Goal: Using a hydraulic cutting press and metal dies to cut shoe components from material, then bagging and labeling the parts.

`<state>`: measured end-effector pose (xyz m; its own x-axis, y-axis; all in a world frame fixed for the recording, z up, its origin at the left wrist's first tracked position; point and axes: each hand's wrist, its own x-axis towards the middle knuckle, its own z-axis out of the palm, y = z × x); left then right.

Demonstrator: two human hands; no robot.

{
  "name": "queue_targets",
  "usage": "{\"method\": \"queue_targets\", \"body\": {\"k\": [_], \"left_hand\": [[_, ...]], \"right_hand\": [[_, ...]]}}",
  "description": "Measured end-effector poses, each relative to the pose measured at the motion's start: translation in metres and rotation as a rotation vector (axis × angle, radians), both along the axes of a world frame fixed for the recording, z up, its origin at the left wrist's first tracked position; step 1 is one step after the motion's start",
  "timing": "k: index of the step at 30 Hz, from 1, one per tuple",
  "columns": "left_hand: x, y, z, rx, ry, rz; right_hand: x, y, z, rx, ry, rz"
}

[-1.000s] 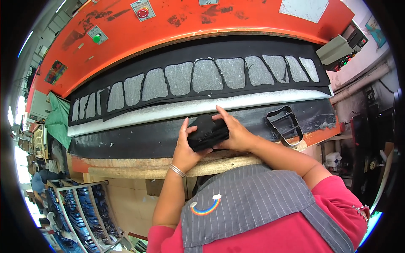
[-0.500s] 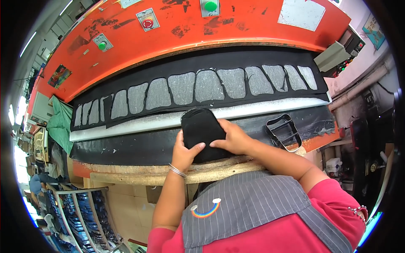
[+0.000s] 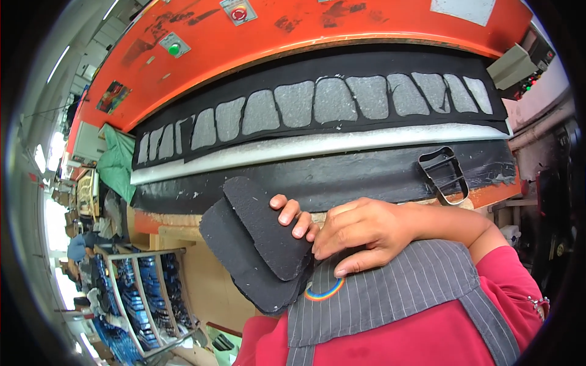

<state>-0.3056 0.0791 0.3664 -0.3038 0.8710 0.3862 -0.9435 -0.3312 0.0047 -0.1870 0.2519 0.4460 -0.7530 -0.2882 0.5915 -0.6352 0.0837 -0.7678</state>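
A stack of black, round-cornered foam pads point(image 3: 235, 259) is tilted up in front of my apron, with one pad point(image 3: 268, 229) skewed across the others. My left hand point(image 3: 293, 215) grips the stack from behind; only its fingers show, curled over the right edge, while its palm and forearm are hidden. Beside them my right hand point(image 3: 363, 235) has bent fingers and a thumb held apart over the apron. Its fingertips reach the stack's edge near the left fingers, and no object shows within it.
An orange press point(image 3: 201, 46) with buttons spans the back. On its bed lies a black sheet point(image 3: 244, 143) with a row of grey cut-out shapes above a white strip point(image 3: 317, 146). A metal cutting die point(image 3: 444, 177) rests at the right. A rack point(image 3: 143, 299) stands lower left.
The pads have moved off the bench edge, down and left toward my body, and turned, with one pad now skewed. My right hand has left their face. The view has shifted.
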Motion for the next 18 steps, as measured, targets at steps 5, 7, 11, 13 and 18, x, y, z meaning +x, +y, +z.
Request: {"method": "queue_targets", "body": {"k": [5, 7, 11, 13, 18], "left_hand": [[0.007, 0.005, -0.004, 0.093, 0.077, 0.029], [0.012, 0.01, 0.003, 0.251, 0.136, -0.042], [0.024, 0.002, 0.011, -0.05, 0.1, 0.042], [0.03, 0.004, -0.004, -0.052, 0.056, 0.122], [0.04, 0.036, -0.047, -0.393, -0.174, 0.497]], "right_hand": [[-0.004, -0.008, -0.004, 0.01, 0.039, 0.064], [0.0, -0.008, 0.001, 0.023, 0.078, 0.072], [0.0, 0.003, -0.003, 0.062, 0.055, -0.026], [0.002, 0.007, -0.004, 0.108, 0.032, -0.032], [0.004, 0.007, -0.03, -0.323, -0.652, -0.068]]}}
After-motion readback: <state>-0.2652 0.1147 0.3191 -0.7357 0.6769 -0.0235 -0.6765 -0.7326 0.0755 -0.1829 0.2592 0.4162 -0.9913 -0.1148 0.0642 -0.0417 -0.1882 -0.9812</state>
